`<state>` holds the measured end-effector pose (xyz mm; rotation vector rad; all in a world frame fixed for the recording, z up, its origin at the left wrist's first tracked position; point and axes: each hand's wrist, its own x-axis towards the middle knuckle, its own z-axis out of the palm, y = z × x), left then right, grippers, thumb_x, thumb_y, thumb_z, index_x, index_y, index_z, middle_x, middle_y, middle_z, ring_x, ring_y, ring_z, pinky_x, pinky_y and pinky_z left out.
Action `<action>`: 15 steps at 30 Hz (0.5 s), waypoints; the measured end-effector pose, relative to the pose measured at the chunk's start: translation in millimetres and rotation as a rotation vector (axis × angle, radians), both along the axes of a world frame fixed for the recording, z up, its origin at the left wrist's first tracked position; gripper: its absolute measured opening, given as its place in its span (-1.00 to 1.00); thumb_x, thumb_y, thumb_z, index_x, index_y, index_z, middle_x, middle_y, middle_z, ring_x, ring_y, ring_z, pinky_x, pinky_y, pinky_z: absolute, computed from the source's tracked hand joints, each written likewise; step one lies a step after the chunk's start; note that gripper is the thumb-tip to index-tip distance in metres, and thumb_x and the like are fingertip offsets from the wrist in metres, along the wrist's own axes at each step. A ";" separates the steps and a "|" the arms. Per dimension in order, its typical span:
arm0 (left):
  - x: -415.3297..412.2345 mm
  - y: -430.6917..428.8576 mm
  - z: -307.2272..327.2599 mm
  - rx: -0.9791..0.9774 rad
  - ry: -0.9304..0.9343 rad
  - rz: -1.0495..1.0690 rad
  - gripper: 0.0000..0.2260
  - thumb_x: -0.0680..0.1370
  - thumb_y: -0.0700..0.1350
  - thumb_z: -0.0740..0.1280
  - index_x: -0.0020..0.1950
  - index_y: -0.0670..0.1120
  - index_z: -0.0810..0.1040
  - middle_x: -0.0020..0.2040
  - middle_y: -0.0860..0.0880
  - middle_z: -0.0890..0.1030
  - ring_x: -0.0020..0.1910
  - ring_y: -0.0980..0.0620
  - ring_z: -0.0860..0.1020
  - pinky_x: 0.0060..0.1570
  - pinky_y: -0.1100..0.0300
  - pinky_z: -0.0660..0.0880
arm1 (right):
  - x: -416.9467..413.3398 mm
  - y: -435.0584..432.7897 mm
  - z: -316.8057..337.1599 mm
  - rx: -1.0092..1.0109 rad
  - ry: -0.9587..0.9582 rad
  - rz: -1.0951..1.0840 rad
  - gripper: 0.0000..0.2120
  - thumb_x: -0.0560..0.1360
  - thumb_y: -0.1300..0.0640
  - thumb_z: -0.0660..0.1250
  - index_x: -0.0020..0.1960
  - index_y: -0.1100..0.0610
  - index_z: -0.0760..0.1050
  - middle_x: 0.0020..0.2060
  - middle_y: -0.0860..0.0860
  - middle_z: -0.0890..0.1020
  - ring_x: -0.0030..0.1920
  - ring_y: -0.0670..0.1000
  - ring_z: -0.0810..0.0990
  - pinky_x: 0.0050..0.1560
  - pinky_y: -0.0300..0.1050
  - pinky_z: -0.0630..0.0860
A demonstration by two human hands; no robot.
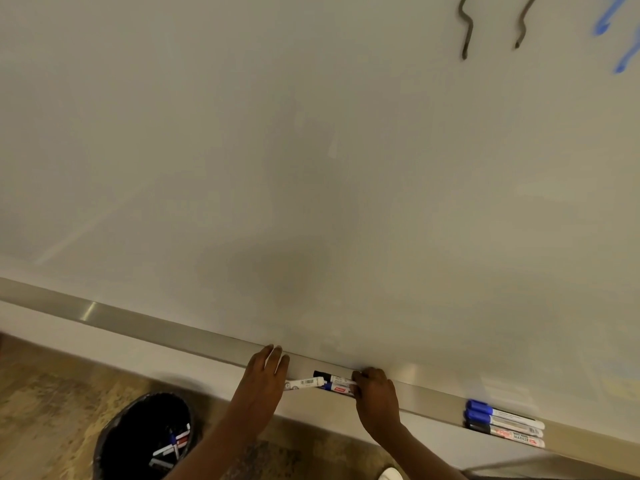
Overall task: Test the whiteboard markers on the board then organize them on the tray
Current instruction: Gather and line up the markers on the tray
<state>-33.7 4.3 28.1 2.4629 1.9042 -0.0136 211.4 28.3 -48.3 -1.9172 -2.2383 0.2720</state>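
- While both hands work at the tray (138, 323), six markers show along it. A white-barrelled marker (303, 382) and two capped markers (337, 388), one black and one blue, sit between the hands. A set of three (505, 425), two blue-capped and one black-capped, lies well apart to the right.
- Several more markers sit in a black-lined bin (156, 397) on the floor below.
- The whiteboard (242, 150) fills the view, bearing two dark squiggles (464, 51) and two blue strokes (604, 27) at upper right; mottled brown floor (52, 410) runs beneath.
- The left hand (265, 374) lies with its fingers straight against the tray lip, the white-barrelled marker's end at its palm; whether it grips cannot be told.
- The right hand (375, 393) curls its fingers round the ends of the two capped markers.
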 end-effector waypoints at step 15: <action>7.0 7.2 -6.9 -0.051 0.092 -0.040 -0.41 -0.14 -0.08 0.71 -0.17 -0.17 0.69 -0.04 -0.24 0.66 -0.01 -0.27 0.63 -0.10 -0.22 0.58 | -33.5 -25.4 51.5 0.265 0.269 0.264 -0.37 0.16 -0.02 0.65 0.15 0.11 0.54 0.04 0.04 0.60 0.02 0.00 0.53 -0.05 -0.18 0.56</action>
